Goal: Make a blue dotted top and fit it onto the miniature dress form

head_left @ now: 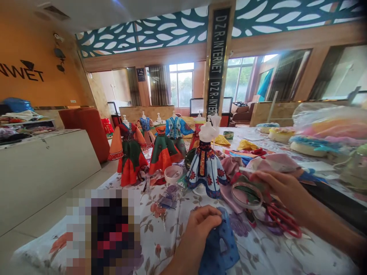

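Note:
Near the front edge, my left hand (202, 229) pinches a piece of blue patterned fabric (225, 248), which hangs down over the floral tablecloth (160, 244). To the right, my right hand (269, 183) is raised over a clear round dish (246, 195); its fingers are closed around a thin pale object (243, 169) too blurred to name. Red-handled scissors (283, 221) lie under my right forearm. Straight ahead stands a small white mannequin (207, 133) in a blue and white patterned skirt (205, 172).
Several dressed mannequins (130, 152) stand behind on the left, beside a white bowl (172, 173). Pink cloth (272, 162) and yellow cloth (247, 145) lie at the right. Trimmed round pieces (311, 147) and a plastic bag (329, 118) sit farther back.

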The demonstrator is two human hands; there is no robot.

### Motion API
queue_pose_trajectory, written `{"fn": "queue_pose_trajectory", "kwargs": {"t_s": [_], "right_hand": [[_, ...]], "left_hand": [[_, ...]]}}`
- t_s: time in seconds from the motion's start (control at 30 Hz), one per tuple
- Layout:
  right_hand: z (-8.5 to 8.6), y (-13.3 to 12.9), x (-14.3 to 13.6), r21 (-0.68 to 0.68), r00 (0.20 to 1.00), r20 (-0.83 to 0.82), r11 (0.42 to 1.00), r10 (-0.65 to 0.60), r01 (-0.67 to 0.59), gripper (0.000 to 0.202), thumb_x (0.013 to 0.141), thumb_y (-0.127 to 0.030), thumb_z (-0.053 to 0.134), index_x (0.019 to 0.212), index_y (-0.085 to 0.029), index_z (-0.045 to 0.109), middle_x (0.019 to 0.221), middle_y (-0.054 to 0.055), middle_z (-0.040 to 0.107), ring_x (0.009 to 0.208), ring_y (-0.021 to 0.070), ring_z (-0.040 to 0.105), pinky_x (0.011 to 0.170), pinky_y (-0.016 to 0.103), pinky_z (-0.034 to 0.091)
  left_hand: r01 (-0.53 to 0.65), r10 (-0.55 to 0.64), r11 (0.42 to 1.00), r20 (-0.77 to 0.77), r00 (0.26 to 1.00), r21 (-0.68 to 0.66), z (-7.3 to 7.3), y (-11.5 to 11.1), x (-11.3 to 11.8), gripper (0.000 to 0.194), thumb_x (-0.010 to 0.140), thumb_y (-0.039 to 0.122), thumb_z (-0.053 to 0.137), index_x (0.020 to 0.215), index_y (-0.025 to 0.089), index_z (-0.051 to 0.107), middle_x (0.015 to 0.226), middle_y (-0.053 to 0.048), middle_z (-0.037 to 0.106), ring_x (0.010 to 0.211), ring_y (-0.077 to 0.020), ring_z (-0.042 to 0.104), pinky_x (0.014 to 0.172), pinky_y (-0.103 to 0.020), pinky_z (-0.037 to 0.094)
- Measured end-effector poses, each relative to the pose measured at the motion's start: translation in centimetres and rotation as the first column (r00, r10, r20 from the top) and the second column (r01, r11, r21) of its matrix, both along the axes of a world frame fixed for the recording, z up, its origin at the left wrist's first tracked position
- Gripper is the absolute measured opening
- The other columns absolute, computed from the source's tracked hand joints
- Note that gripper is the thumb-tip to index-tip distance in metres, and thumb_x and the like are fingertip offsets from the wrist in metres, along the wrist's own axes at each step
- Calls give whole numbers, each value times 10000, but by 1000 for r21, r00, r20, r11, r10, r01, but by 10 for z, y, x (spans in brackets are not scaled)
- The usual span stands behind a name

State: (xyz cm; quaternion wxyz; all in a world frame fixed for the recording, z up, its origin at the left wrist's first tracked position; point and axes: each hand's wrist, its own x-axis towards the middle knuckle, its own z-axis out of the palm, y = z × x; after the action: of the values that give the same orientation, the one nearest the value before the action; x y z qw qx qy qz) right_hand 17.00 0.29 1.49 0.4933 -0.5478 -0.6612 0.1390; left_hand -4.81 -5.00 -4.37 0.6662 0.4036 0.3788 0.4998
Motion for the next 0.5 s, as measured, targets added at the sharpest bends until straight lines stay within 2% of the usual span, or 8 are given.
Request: {"fn": "queue_pose_trajectory", "kwargs": {"t_s": [0.03, 0.1, 0.17, 0.2, 0.3, 0.33, 0.4, 0.5], "right_hand": [[10, 10, -3, 21, 997, 66, 999, 43, -45, 383, 832, -473, 446, 708, -198, 681, 627, 21, 635, 619, 193, 580, 550, 280, 445], [25, 34, -11, 118, 982, 189, 992, 17, -40, 406, 866, -424, 375, 762, -183, 684, 693, 35, 653, 668, 207, 595, 588, 301, 439], [34, 63, -24, 142, 969, 247, 989, 14, -51, 339, 862, -357, 422, 799, -162, 692, 769, 53, 659, 738, 217, 606, 649, 316, 439], [36, 77, -31, 173, 936, 352, 982, 4, -69, 329, 870, -310, 422, 771, -145, 689, 778, 65, 648, 751, 219, 606, 671, 328, 443], [35, 116, -59, 167, 899, 435, 977, 50, -136, 277, 888, -233, 464, 759, -107, 675, 785, 83, 641, 854, 235, 598, 784, 372, 452], [33, 125, -68, 156, 889, 451, 974, 76, -162, 254, 902, -236, 470, 816, -103, 668, 836, 83, 646, 870, 226, 600, 795, 377, 464], [28, 137, -82, 143, 873, 470, 965, 128, -218, 223, 901, -296, 530, 1055, -148, 595, 1060, 63, 614, 912, 193, 603, 790, 388, 502], [21, 141, -91, 186, 882, 444, 947, 156, -262, 308, 896, -312, 541, 1168, -167, 534, 1169, 74, 566, 963, 208, 594, 797, 409, 512]], "left_hand": [[10, -10, 1000, -3, 1000, 3, 1, -1, 0, 97, 642, 248, 613, 694, 166, 603, 551, 48, 473, 511, -87, 409, 523, -221, 299], [7, -6, 1000, -15, 1000, 22, 2, -2, -1, 90, 636, 244, 615, 685, 167, 611, 564, 48, 471, 530, -89, 404, 536, -221, 296], [-11, 13, 999, -35, 999, 51, 3, -2, -1, 88, 626, 240, 615, 675, 167, 619, 576, 46, 471, 548, -92, 395, 550, -222, 289], [-12, 15, 998, -45, 999, 66, 3, -1, 0, 87, 619, 239, 614, 668, 167, 620, 576, 46, 468, 550, -94, 389, 551, -224, 282], [19, -13, 995, -57, 998, 97, 2, 0, 1, 90, 604, 253, 603, 631, 167, 602, 553, 48, 443, 536, -97, 367, 543, -235, 258], [29, -22, 994, -65, 998, 108, 3, 1, 1, 92, 600, 257, 598, 617, 166, 594, 546, 49, 433, 533, -98, 360, 541, -238, 251], [30, -19, 992, -82, 996, 123, 3, 1, 1, 95, 597, 258, 594, 609, 164, 589, 548, 47, 429, 543, -100, 361, 547, -241, 249], [36, -28, 994, -79, 996, 108, 3, -1, 1, 101, 601, 259, 601, 634, 163, 599, 568, 44, 447, 547, -100, 372, 547, -238, 260]]}}
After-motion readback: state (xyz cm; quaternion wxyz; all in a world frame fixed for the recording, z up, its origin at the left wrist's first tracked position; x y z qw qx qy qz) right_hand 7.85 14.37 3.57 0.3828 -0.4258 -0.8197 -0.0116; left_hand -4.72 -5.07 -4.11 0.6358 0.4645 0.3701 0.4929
